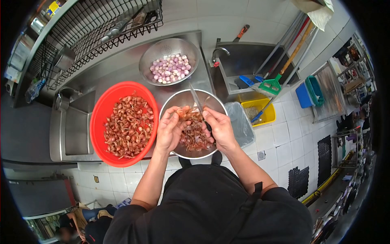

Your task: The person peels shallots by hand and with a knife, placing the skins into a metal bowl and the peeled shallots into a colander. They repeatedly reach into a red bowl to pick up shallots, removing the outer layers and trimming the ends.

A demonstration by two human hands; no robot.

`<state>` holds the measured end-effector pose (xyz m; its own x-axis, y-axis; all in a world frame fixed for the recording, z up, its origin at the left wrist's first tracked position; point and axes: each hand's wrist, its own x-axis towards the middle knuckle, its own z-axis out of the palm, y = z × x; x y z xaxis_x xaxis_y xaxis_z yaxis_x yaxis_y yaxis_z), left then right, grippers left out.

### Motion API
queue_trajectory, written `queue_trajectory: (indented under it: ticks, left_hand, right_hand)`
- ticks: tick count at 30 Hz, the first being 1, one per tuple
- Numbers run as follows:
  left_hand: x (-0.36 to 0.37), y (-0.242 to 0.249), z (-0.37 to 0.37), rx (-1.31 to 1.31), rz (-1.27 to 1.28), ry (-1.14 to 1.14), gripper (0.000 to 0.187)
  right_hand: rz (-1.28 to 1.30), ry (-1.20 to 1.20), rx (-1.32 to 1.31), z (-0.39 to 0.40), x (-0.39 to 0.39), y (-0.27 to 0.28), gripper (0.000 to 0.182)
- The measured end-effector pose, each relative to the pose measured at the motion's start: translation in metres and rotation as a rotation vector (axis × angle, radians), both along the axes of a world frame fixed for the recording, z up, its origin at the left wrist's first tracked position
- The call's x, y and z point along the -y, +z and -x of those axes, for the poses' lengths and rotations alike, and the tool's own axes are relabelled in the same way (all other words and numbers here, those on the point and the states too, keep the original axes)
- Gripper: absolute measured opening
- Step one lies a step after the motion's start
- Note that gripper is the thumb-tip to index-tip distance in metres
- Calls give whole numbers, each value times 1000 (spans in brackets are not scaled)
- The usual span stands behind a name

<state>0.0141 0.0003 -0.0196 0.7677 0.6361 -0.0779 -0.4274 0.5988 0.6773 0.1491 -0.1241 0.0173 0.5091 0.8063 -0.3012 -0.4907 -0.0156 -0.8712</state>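
Over a steel bowl (166, 106) partly filled with brown shallot skins (196, 136), both my hands work close together. My left hand (170, 127) pinches a reddish-brown shallot (180, 113) between thumb and fingers. In my right hand (219, 127) is a knife (196, 97), its blade pointing up and away from me, its dark handle inside the palm. To the left stands a red basin (96, 122) holding many unpeeled shallots (129, 127). Behind the bowl, a steel colander (148, 61) contains peeled, pale purple shallots (170, 68).
Sinks lie at the left (77, 134) and back right. A wire rack (101, 24) hangs above the counter. To the right are a clear plastic-lined bin (240, 122), a yellow bucket (271, 114) and a green brush (271, 86). Another person (95, 223) is at the lower left.
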Motion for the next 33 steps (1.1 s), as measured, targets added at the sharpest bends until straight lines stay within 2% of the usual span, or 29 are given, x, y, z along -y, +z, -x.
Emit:
queue_trajectory:
  ticks: [3,5,6,7,8,9,10,11,13,14,15,17,21,22,25,33]
  left_hand:
    - [-7,-23,3,-34,-26,29,23]
    - [-11,-34,4,-64,25,56,22]
    - [-11,-36,4,-89,72,78,22]
    - [-11,-37,4,-90,73,76,22]
    - [-12,-38,4,-105,70,57,23]
    - [-12,-38,4,-120,67,39,24]
    - [-13,-38,4,-122,68,40,24]
    - [-13,-38,4,-139,94,50,25]
    - [-8,-32,1,-157,121,54,27]
    - [-5,-28,1,-174,74,95,26]
    - [0,-21,0,-191,26,135,25]
    - [7,-11,-1,-169,-11,168,24]
    - [21,-4,-4,-85,-176,275,22]
    - [25,-1,-5,-85,-177,274,22]
    - [32,6,-8,-38,-91,316,21]
    - [37,9,-6,-68,-298,333,23]
  right_hand:
    - [34,-95,135,-4,3,-6,32]
    - [108,21,213,-14,4,-18,29]
    - [159,123,415,-21,2,-34,28]
    - [160,121,414,-24,3,-50,28]
    - [234,196,535,-27,3,-64,28]
    - [308,273,656,-26,2,-62,29]
    - [355,251,676,-23,3,-60,28]
    - [356,252,672,-16,5,-57,28]
    - [96,81,303,0,8,-46,32]
    - [23,126,331,1,9,-51,41]
    - [25,121,330,7,10,-48,41]
    - [-77,40,542,20,10,-31,39]
    - [-82,99,605,26,12,-17,43]
    - [-178,76,611,26,10,-15,45]
    - [-224,106,646,26,10,-8,44]
    - [-239,32,652,27,2,7,35]
